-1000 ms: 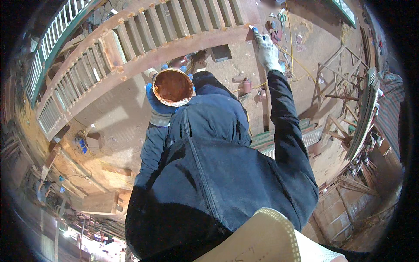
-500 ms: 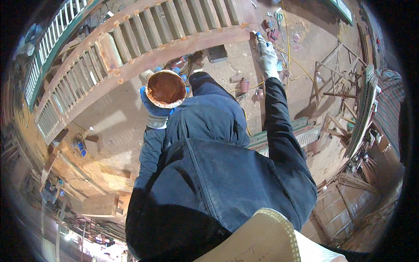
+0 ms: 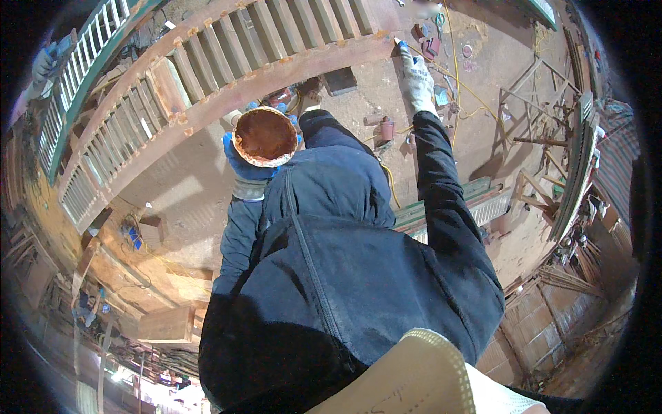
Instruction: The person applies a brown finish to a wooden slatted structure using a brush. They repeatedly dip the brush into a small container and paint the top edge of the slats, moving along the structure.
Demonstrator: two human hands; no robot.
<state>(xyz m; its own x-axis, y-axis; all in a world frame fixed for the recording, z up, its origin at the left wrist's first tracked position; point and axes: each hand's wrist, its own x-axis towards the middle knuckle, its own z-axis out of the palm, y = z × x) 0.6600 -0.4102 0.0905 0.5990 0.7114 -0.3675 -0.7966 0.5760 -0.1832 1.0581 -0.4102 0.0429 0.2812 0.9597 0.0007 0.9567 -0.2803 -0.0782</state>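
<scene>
My left hand (image 3: 245,165), in a blue and white glove, is closed around a round tub (image 3: 265,136) of reddish-brown paste, in front of my body. My right hand (image 3: 417,81), in a white glove with blue fingertips, reaches forward with its fingers pressed together. Its fingertips are at the right end of a long curved louvred wooden shutter (image 3: 293,72). Whatever those fingers hold is too small to make out. Patches of orange-brown filler mark the shutter's frame and joints.
A green-edged louvred panel (image 3: 83,65) leans at the far left, with another person's gloved hand (image 3: 45,63) beside it. Red blocks (image 3: 431,47), a yellow cord (image 3: 476,90) and a reddish can (image 3: 387,128) lie on the floor. Wooden frames (image 3: 531,103) stand at right.
My right hand has shifted slightly left and forward along the shutter's end. The tub stays nearly in place. A gloved hand now shows by the green-edged panel.
</scene>
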